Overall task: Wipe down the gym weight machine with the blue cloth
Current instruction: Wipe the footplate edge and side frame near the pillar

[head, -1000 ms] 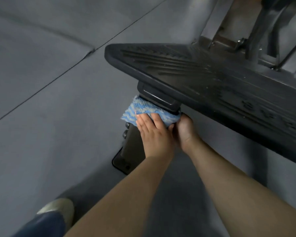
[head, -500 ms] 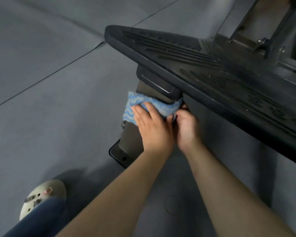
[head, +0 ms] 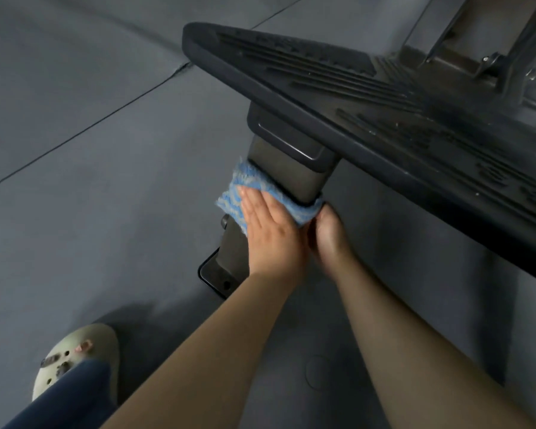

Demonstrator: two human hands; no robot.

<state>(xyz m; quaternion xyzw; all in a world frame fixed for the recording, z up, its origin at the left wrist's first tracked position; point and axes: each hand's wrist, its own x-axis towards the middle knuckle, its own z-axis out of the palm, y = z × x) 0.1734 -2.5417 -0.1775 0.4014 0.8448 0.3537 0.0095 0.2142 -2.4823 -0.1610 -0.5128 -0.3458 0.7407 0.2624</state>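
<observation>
Head view, looking down past your forearms. The blue cloth [head: 262,198] is wrapped around the grey support post [head: 287,168] of the weight machine, just below the black collar [head: 287,136] that joins the post to the ribbed black platform [head: 384,97] above. Your left hand [head: 270,233] lies flat on the near-left face of the cloth, fingers straight and close together, pressing the fabric against the post. Your right hand [head: 328,233] meets the cloth at its right end, just beside the left hand; its fingers curl around the far side of the post and are hidden there, so you appear to grip the cloth's end, though the hold itself cannot be seen in full. The cloth covers only a band of the post; bare grey metal shows above it up to the collar and below it down to the black base plate [head: 217,274], which rests on the grey floor [head: 90,181]. A small dark knob [head: 225,219] sits on the post's left side, just under the cloth. At lower left, your pale clog [head: 78,351] and a dark blue trouser leg [head: 72,397] stand on the floor. A metal frame bracket [head: 464,54] rises from the platform at upper right.
</observation>
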